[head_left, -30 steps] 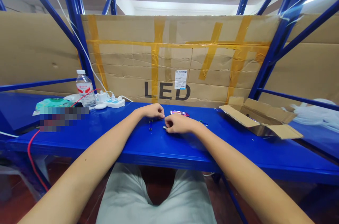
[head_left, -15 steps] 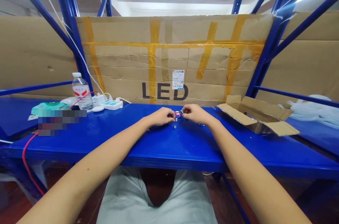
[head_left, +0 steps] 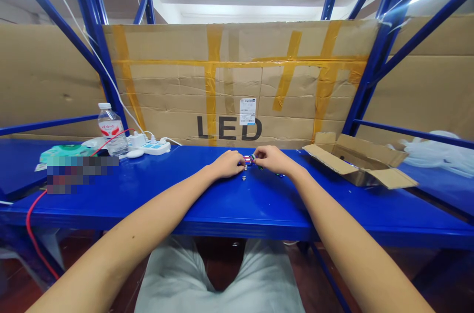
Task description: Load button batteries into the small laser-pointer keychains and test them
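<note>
Head view: with fingers curled narrow, the left hand [head_left: 226, 164] and right hand [head_left: 273, 159] frame a cluster of slim red-and-blue pieces [head_left: 247, 160] on the bench [head_left: 155, 194], seemingly to keep it steady. Contact is hidden, so I can't tell whether either hand grips. Tiny metallic bits [head_left: 244, 178] lie just nearer the camera. Rightward, an open carton [head_left: 329, 159] masks most of its contents.

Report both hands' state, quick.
Left hand: fingers curled beside the small slim items; whether it grips any cannot be told.
Right hand: fingers bent at their other end; grip cannot be told.
</note>
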### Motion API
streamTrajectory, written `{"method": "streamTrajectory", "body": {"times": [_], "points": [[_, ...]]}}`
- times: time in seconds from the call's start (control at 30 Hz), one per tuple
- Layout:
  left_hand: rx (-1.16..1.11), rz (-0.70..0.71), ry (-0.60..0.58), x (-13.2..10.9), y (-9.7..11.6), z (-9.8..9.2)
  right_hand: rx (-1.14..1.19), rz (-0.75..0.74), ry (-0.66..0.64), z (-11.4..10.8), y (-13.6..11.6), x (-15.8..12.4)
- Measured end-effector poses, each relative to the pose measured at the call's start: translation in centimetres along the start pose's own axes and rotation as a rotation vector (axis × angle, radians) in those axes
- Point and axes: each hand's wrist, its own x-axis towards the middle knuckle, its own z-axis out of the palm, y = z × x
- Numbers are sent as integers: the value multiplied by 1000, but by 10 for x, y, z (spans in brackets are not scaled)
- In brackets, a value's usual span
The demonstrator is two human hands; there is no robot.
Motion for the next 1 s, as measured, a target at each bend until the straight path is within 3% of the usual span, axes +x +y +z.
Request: {"method": "streamTrajectory", "body": {"times": [0.43, 0.63, 1.0], "points": [[-247, -82, -134, -18, -9, -18, 28, 35, -17, 2, 9, 2], [-158, -13, -75, -16, -7, -10, 23, 24, -12, 2, 10, 2], [-82, 2, -122, -15, -14, -10, 107, 17, -70, 7, 12, 3]]}}
